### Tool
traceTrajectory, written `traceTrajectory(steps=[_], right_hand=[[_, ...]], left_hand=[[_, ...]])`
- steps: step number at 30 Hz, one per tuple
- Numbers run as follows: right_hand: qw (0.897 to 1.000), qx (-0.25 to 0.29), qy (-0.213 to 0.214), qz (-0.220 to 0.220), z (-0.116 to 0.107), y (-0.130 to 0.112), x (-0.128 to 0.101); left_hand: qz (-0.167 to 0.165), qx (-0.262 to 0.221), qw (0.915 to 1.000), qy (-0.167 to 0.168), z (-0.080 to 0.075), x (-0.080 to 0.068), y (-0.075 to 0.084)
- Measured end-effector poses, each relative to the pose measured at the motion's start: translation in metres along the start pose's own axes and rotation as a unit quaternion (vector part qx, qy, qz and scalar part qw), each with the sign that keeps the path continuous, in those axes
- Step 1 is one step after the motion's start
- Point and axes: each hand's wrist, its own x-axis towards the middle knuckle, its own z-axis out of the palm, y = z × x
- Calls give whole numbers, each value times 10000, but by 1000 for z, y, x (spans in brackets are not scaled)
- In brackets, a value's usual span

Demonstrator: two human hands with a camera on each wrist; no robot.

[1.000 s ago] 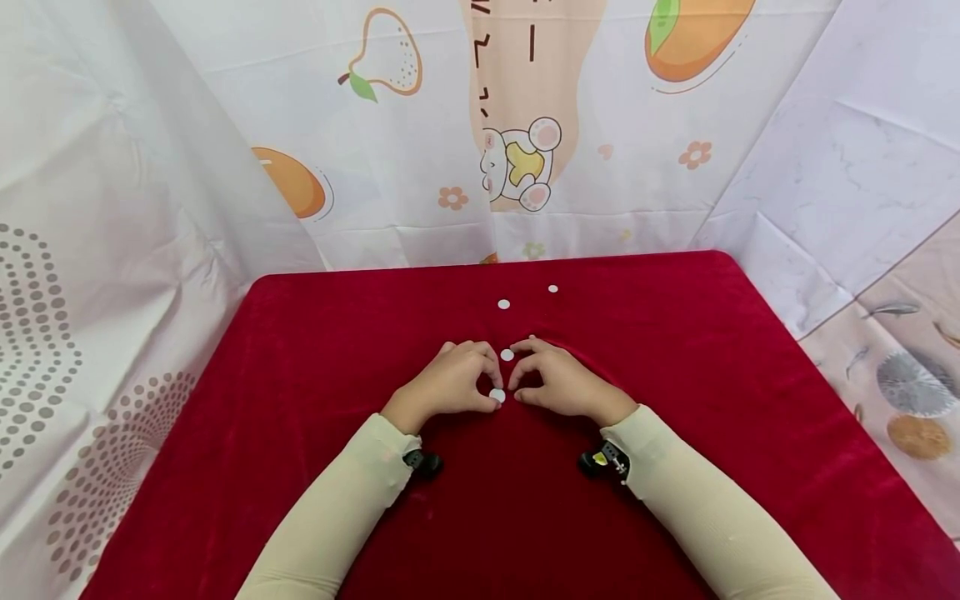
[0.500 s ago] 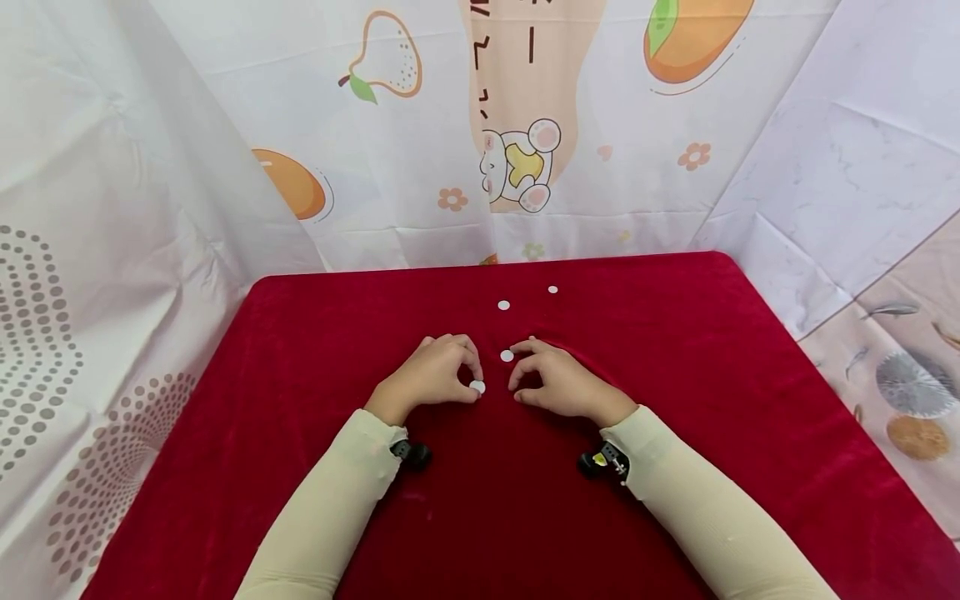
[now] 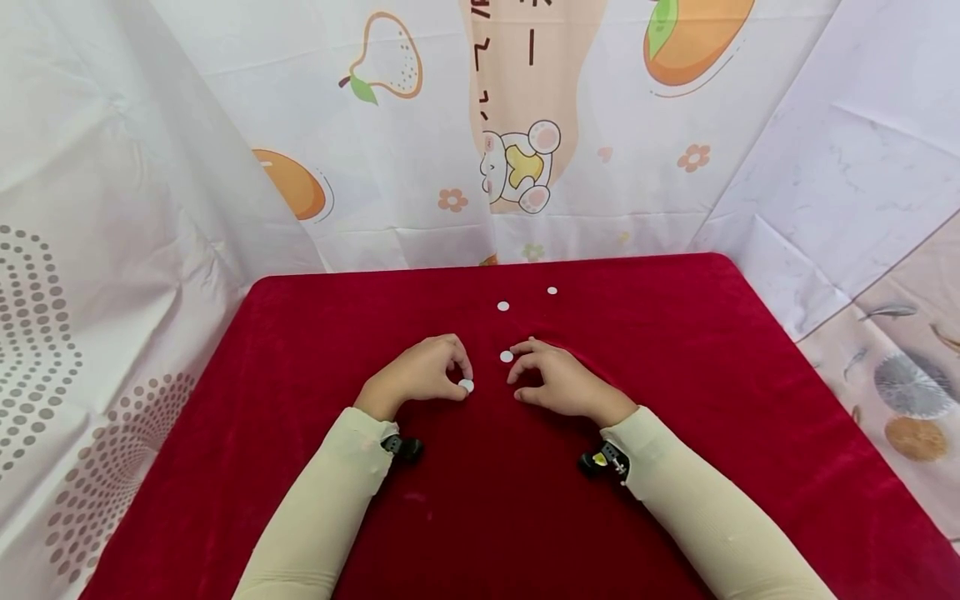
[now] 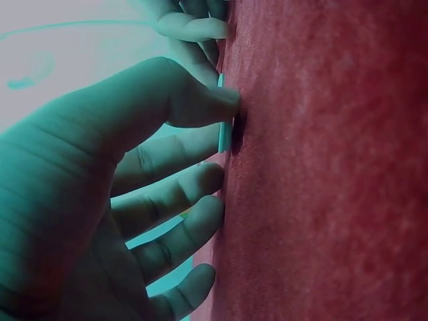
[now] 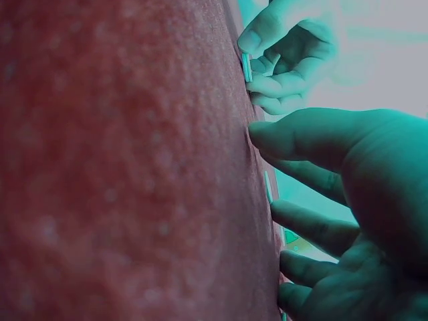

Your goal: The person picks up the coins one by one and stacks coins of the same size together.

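My left hand (image 3: 462, 379) rests on the red cloth (image 3: 675, 350) and pinches a small white disc (image 3: 466, 385) between thumb and index finger. The left wrist view shows that disc (image 4: 225, 137) held on edge against the cloth by my left hand (image 4: 221, 117). To its right, my right hand (image 3: 519, 375) rests on the cloth with arched, spread fingers and holds nothing. A second white disc (image 3: 507, 357) lies flat just beside its index fingertip. In the right wrist view this disc (image 5: 268, 188) lies between the thumb and fingers of my right hand (image 5: 267, 170), unpinched.
Two more white discs (image 3: 503, 306) (image 3: 552, 290) lie farther back on the cloth. Patterned white sheets (image 3: 420, 167) hang close behind and on both sides of the table. The cloth's rounded edge (image 3: 757, 283) drops off at the right.
My left hand has slid left with the white disc pinched in it, opening a gap from the right hand. The right hand and the other discs have stayed put.
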Motion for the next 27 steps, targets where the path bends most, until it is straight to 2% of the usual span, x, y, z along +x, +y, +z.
traceTrajectory(steps=[18, 27], right_hand=[[9994, 50, 234, 233, -1, -3, 1], [9981, -95, 439, 410, -6, -4, 3]], left_hand=[[-168, 30, 9998, -91, -2, -2, 3], [-151, -38, 9998, -141, -2, -2, 1]])
